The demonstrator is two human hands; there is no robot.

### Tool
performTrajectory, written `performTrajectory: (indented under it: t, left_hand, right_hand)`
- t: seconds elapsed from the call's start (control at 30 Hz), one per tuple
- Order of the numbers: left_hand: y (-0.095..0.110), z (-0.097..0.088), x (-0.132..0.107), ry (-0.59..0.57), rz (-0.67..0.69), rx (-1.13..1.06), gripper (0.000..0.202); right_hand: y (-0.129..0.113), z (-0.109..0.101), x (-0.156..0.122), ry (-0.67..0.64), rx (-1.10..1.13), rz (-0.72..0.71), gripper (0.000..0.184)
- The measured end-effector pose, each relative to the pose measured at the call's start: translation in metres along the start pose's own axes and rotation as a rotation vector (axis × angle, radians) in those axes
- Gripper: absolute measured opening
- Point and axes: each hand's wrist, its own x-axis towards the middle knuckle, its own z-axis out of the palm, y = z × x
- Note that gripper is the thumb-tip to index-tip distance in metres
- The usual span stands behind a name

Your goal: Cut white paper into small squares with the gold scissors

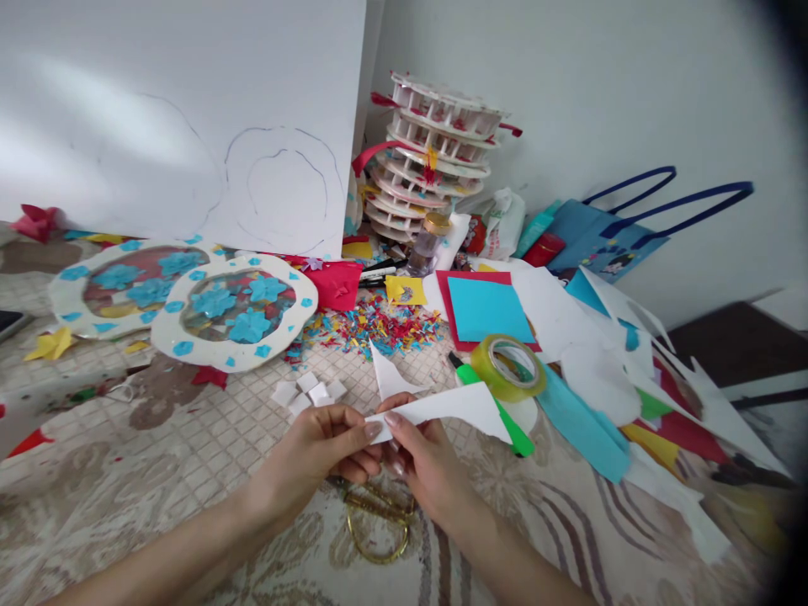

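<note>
Your L hand (341, 442) and R hand (422, 454) were bare, w/ slim fingers (339, 414). Your L forearm (189, 534) and R forearm (505, 539) were bare too, approx. same build, slender, narrowing twd the wrists (268, 488). Nails ran longish w/ rounded ends; your L thumbnail (374, 430) and R thumbnail (392, 418) showed clearest, both w/ a glossy, polish-like sheen, pinkish-mauve, tho the exact shade was hard to ID.
</note>
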Motion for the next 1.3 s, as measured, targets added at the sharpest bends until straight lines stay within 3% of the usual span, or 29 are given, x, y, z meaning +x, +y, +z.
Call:
performTrajectory:
  t: [0.17, 0.3, 0.37, 0.5, 0.57, 0.67, 0.87, 1.1, 1.3]
  left_hand:
    - [0.001, 0.001, 0.001, 0.019, 0.005, 0.007, 0.027]
    - [0.007, -0.009, 0.004, 0.047, 0.075, 0.017, 0.023]
    - [0.013, -0.016, 0.005, 0.097, 0.135, 0.021, 0.022]
    - [0.027, -0.026, 0.007, 0.157, 0.203, 0.021, 0.021]
    - [0.032, -0.028, 0.008, 0.163, 0.222, 0.019, 0.021]
    - [0.035, -0.03, 0.008, 0.179, 0.241, 0.021, 0.022]
    - [0.04, -0.039, 0.009, 0.156, 0.271, 0.0, 0.023]
    - [0.06, -0.05, 0.003, 0.19, 0.37, -0.116, 0.023]
    - [0.051, -0.04, 0.002, 0.138, 0.325, -0.123, 0.023]
  right_hand:
    - [0.004, -0.001, 0.002, -0.006, -0.006, -0.015, 0.021]
    - [-0.005, -0.004, -0.002, -0.034, -0.149, 0.011, 0.037]
    - [-0.015, -0.006, -0.009, -0.091, -0.454, -0.028, 0.036]
    - [-0.026, -0.007, -0.027, -0.203, -1.316, -0.144, 0.024]
    - [-0.024, -0.005, -0.033, -0.246, -1.542, -0.116, 0.028]
    - [-0.016, -0.003, -0.036, -0.303, -1.663, -0.101, 0.034]
    - [-0.011, -0.004, -0.038, -0.39, -1.675, -0.09, 0.039]
    - [-0.031, -0.016, -0.033, -0.19, -1.138, -0.087, 0.031]
    - [-0.022, -0.007, -0.026, -0.189, -0.751, -0.042, 0.014]
